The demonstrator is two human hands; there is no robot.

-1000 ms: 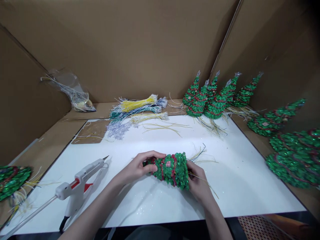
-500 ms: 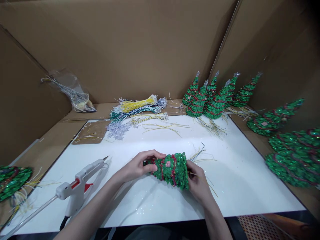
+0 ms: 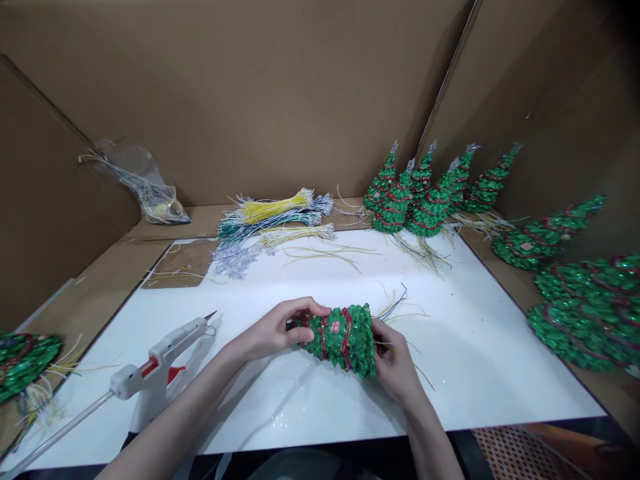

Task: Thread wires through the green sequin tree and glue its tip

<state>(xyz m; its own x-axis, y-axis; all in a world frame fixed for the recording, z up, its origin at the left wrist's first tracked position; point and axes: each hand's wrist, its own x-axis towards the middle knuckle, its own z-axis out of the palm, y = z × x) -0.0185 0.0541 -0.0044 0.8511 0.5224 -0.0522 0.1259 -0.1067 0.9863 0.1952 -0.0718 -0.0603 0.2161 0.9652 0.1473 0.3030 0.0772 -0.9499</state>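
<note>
A small green tree with red garland [image 3: 336,339] lies on its side above the white board, its wide base turned to the right. Around its narrow end, my left hand [image 3: 284,328] is closed, thumb in front. My right hand [image 3: 393,360] is at the base, its fingers closed and partly hidden behind the rim. Thin yellow and dark wires [image 3: 400,308] stick out past the right hand; whether its fingertips pinch them or the tree's inside cannot be made out.
A glue gun [image 3: 163,360] stands left of my left arm. Bundles of coloured wires [image 3: 280,212] and clear star pieces [image 3: 235,259] lie at the back. Several finished-looking trees [image 3: 430,207] stand back right; more lie right. Another tree [image 3: 25,360] is at far left. Cardboard walls surround the board [image 3: 480,347].
The whole view has shifted very slightly. Both hands keep their places on the tree, with hardly any visible movement.
</note>
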